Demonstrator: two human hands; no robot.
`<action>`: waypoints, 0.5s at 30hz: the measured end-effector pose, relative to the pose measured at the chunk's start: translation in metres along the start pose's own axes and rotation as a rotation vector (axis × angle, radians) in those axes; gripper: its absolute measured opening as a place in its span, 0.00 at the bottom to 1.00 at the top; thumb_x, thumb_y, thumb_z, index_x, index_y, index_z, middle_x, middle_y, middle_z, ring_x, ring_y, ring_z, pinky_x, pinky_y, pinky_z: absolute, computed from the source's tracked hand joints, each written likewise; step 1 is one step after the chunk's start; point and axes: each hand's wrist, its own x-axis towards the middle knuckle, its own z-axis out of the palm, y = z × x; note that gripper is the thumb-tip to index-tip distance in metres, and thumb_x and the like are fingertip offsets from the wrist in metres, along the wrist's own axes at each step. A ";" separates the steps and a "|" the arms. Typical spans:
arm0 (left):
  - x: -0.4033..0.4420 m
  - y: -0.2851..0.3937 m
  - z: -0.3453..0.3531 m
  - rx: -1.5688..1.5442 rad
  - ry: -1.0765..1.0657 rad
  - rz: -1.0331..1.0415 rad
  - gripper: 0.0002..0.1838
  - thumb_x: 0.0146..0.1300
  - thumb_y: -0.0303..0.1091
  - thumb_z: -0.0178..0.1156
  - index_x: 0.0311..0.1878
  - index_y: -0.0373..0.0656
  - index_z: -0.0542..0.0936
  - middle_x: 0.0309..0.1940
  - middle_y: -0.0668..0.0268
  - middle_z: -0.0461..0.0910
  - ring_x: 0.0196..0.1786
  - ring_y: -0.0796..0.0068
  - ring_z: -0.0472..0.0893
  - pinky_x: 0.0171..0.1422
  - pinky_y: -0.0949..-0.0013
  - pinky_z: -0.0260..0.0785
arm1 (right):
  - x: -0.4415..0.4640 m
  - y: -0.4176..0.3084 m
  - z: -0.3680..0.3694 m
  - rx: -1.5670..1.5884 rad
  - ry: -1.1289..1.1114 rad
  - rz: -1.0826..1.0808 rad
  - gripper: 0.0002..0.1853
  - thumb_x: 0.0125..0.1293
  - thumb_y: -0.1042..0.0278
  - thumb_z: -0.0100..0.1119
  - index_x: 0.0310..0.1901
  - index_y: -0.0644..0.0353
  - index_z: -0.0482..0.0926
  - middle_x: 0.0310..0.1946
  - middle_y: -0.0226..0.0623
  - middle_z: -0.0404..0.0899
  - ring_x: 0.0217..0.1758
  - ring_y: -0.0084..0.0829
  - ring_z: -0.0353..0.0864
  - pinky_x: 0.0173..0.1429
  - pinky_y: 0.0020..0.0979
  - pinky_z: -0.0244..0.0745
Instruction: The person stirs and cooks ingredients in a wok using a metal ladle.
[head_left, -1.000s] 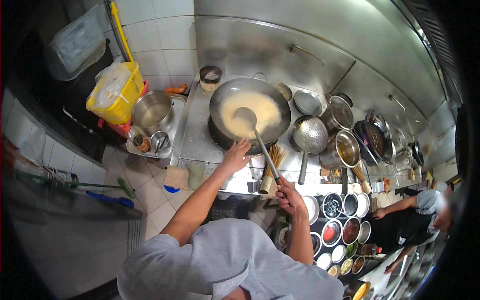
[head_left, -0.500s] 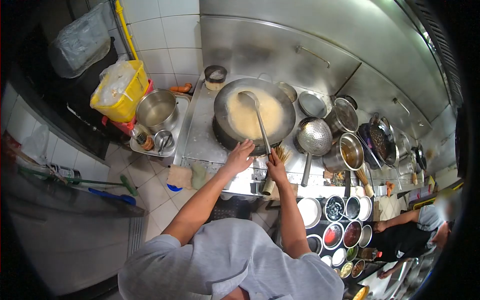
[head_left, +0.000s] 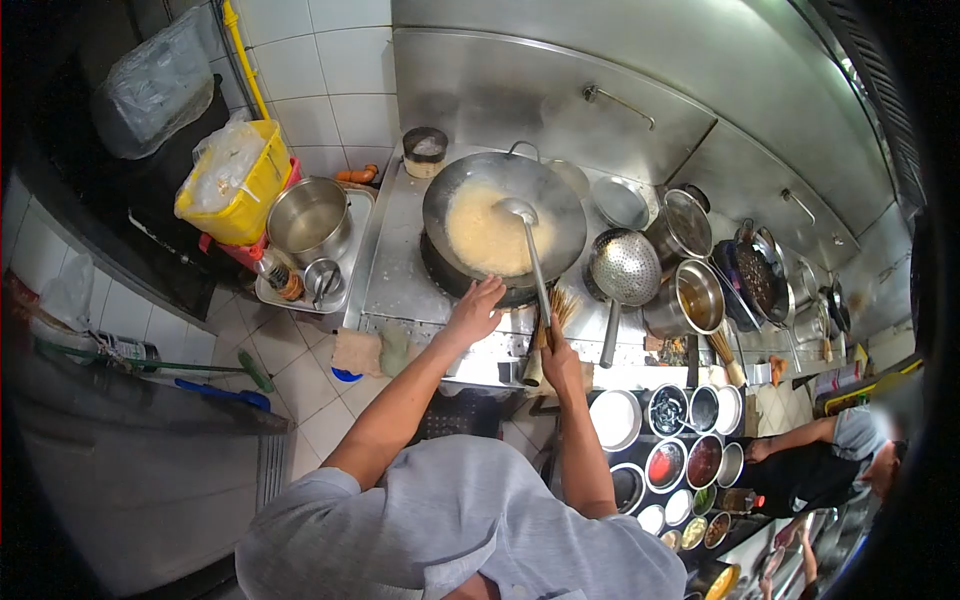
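Observation:
My left hand (head_left: 474,313) is at the near rim of a large dark wok (head_left: 567,215). Its fingers are stretched out and apart; whether they touch the rim I cannot tell. A pale, creamy liquid (head_left: 485,235) lies in the wok, mostly toward its left side. My right hand (head_left: 561,362) grips the handle of a long metal ladle (head_left: 535,255), whose bowl rests in the liquid's right part. Partly behind that handle lies a bamboo wok brush (head_left: 566,308). Right of the wok sits a perforated strainer (head_left: 625,268).
Metal pots (head_left: 697,297) and pans crowd the counter at right. Below them, several seasoning bowls (head_left: 615,420) stand close to my right arm. At left, a steel pot (head_left: 308,222) sits on a tray beside a yellow basket (head_left: 240,215). A co-worker (head_left: 810,450) stands at far right.
The ladle's bowl has moved from the upper left of the liquid to its right side, and my right hand is slightly lower. My left hand stays by the rim. Less steam hangs over the wok.

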 end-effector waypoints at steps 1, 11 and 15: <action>0.000 0.000 0.000 -0.002 0.001 -0.002 0.31 0.66 0.30 0.63 0.73 0.36 0.72 0.77 0.51 0.65 0.83 0.56 0.58 0.85 0.45 0.49 | -0.008 0.010 0.002 0.113 0.016 -0.057 0.41 0.66 0.77 0.55 0.81 0.48 0.57 0.57 0.58 0.83 0.57 0.53 0.86 0.57 0.43 0.81; -0.001 0.000 0.003 -0.006 0.028 0.004 0.30 0.66 0.31 0.63 0.70 0.34 0.74 0.76 0.51 0.67 0.82 0.55 0.60 0.85 0.44 0.50 | -0.080 0.008 -0.053 0.885 -0.227 0.248 0.39 0.72 0.79 0.56 0.82 0.47 0.57 0.38 0.21 0.75 0.29 0.17 0.68 0.29 0.19 0.64; 0.000 0.002 0.000 0.005 0.016 -0.007 0.30 0.67 0.32 0.63 0.71 0.35 0.73 0.77 0.51 0.66 0.83 0.56 0.59 0.85 0.46 0.50 | -0.075 -0.007 -0.078 0.975 -0.363 0.434 0.38 0.73 0.77 0.53 0.82 0.41 0.58 0.33 0.22 0.71 0.24 0.16 0.65 0.20 0.20 0.56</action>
